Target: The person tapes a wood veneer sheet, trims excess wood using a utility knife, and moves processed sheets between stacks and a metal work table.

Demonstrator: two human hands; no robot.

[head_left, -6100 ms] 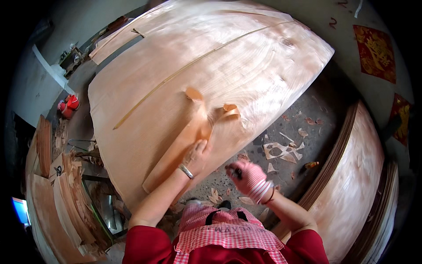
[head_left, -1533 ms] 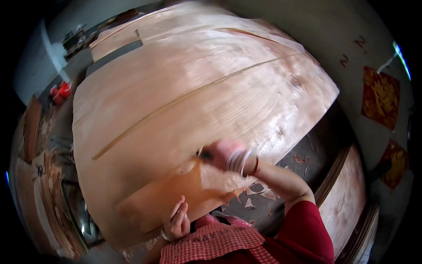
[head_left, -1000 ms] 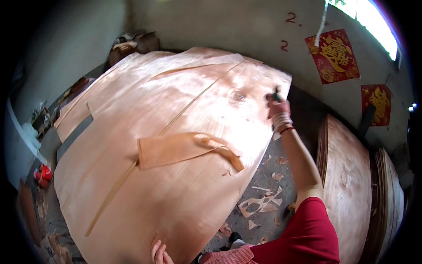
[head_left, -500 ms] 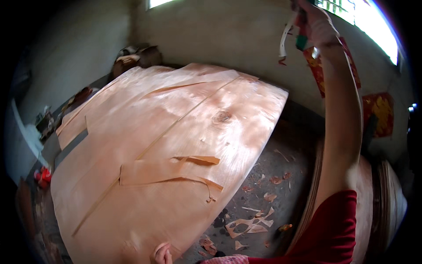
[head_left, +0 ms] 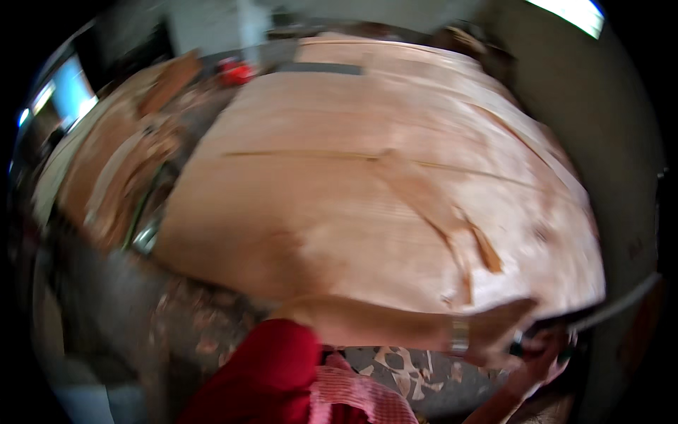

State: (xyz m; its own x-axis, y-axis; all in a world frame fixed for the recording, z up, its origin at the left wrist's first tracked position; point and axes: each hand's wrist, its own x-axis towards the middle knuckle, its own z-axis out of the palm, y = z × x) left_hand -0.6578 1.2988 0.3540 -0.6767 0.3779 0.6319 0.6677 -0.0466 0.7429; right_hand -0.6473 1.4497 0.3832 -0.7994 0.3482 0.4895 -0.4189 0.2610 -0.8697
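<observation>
Wall marking blurs past reading! Left hand and right hand crowd a dark object, openness and hold impossible to tell; veneer strip lies beyond them, leftward, on the wood sheet.

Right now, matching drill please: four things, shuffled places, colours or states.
1. Left hand
2. Strip
3. Apron
4. Cut scraps

A. Pink, checked
B. On the floor
C. Metallic band at its wrist
D. Lying on the pale sheet

Pairs: 1-C, 2-D, 3-A, 4-B.
</observation>
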